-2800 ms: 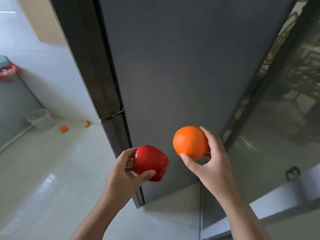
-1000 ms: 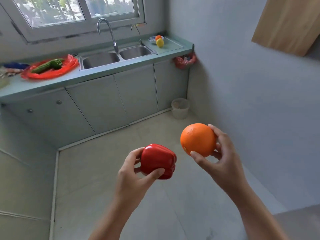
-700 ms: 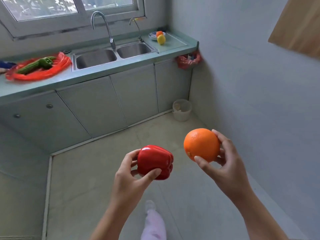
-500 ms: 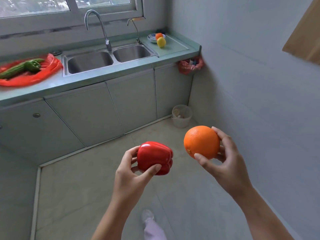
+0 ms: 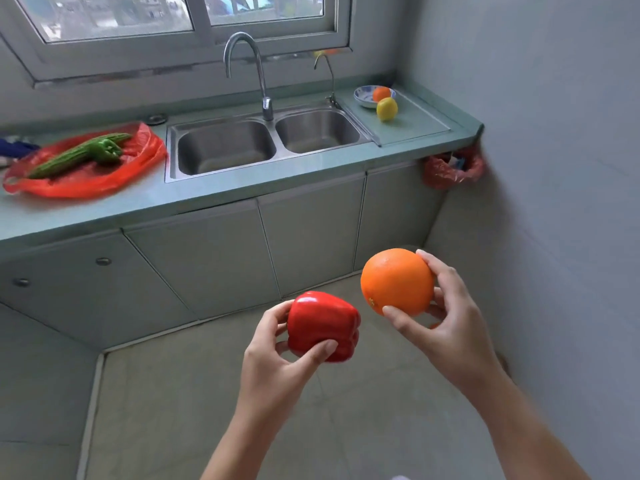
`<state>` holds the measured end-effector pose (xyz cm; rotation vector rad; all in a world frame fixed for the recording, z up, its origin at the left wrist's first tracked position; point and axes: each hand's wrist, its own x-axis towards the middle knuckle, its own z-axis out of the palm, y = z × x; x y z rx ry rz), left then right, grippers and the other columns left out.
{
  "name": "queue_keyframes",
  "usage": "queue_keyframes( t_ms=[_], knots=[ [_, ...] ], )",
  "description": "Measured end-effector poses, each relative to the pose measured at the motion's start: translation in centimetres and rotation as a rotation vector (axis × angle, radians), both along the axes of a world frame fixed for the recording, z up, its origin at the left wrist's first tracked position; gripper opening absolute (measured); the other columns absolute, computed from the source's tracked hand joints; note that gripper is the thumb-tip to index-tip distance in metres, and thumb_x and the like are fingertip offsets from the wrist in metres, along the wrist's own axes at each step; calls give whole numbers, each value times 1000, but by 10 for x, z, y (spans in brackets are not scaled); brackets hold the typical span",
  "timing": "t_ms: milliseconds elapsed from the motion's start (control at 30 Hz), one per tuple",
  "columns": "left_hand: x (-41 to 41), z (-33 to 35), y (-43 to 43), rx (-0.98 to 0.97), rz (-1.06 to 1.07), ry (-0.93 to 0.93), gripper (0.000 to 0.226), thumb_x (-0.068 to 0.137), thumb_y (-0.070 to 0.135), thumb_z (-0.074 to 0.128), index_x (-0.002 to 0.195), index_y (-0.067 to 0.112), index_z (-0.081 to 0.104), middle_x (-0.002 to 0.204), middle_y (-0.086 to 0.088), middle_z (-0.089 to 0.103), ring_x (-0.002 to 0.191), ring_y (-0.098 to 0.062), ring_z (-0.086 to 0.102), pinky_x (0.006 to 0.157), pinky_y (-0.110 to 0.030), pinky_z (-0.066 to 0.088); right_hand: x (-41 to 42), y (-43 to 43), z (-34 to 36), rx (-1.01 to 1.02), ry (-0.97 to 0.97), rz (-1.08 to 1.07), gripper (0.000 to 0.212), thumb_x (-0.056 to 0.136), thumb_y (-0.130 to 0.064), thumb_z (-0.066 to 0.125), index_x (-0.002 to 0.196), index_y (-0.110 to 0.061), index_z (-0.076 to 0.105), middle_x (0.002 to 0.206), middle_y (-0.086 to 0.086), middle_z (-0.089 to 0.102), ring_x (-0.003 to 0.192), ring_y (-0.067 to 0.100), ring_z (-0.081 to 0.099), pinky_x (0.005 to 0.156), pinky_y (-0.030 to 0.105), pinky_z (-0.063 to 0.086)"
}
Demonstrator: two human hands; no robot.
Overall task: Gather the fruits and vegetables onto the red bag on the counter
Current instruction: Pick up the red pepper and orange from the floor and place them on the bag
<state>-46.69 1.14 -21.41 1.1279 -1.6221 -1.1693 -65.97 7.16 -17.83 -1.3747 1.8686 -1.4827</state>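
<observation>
Red bell pepper (image 5: 322, 325): gripped in my left hand (image 5: 277, 368), fingers and thumb curled round it. Orange (image 5: 396, 282): held in my right hand (image 5: 446, 327), thumb and fingertips wrapped on its sides. Both hands are loaded and well short of the counter (image 5: 207, 199).

Step in hand: carry. The red bag (image 5: 86, 183) lies at 10 o'clock, left of the sink (image 5: 225, 147), with green vegetables (image 5: 79, 155) on it.

Next move, by my judgement: advance toward 10 o'clock and set both items down without rolling. Lemon (image 5: 387, 109) at 1 o'clock: not yet collected.
</observation>
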Motion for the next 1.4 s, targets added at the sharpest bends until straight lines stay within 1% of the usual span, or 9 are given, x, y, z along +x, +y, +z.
queue_keyframes(
  t_ms=[133,300,500,667,800,967,1133,1233,1400],
  knots=[
    [-23,-4,-45,4,13,-13,56,50,52,73,100,34,56,98,22,62,89,-3,61,75,-17,48,-27,-52,-6,-2,0,-7,77,54,-54,65,125,-38,39,118,-20,44,101,6,54,75,5,42],
    [-63,5,-115,-21,61,-23,55,50,45,78,99,33,56,93,16,65,85,-3,61,72,-14,47,-66,-129,-8,-25,-3,56,79,56,-54,65,128,-35,39,120,-21,43,100,0,51,77,4,39],
    [-93,29,-200,-37,165,-15,58,48,49,77,101,34,58,94,11,67,90,-10,63,78,-25,50,-106,-226,9,-35,-11,174,79,55,-53,67,127,-38,39,119,-18,46,99,5,53,79,10,43],
    [-86,25,-243,-22,307,-3,57,49,48,78,100,35,58,96,18,66,90,-4,61,74,-13,46,-103,-297,8,-4,-8,312,74,58,-39,73,124,-41,40,118,-13,49,98,2,52,77,4,39],
    [-61,18,-269,11,408,2,53,50,37,80,99,34,57,94,21,65,86,3,59,69,-6,42,-74,-345,2,35,-18,414,69,56,-44,73,115,-50,39,117,-16,49,94,-3,52,75,3,38],
    [0,4,-317,49,548,-4,64,41,57,74,99,37,56,97,11,65,88,-2,60,75,-18,45,-17,-411,-5,84,-4,510,70,55,-45,73,115,-51,38,118,-16,51,99,1,54,79,4,38],
    [82,-6,-383,57,614,-42,63,41,58,73,98,37,56,98,13,64,88,2,58,74,-10,42,65,-487,-9,92,9,550,71,55,-45,73,116,-51,36,118,-15,50,99,8,56,83,18,42],
    [138,-4,-420,63,637,-49,66,42,57,76,101,35,57,100,11,64,91,0,57,78,-16,43,123,-532,-9,103,13,594,77,55,-48,73,123,-41,39,121,-9,50,100,12,57,83,24,47],
    [213,-2,-465,64,664,-91,64,48,49,84,104,35,55,102,13,62,96,6,53,74,-3,37,204,-588,-7,68,41,649,78,56,-48,72,124,-40,36,118,-29,39,101,5,54,80,18,47]
  ],
)
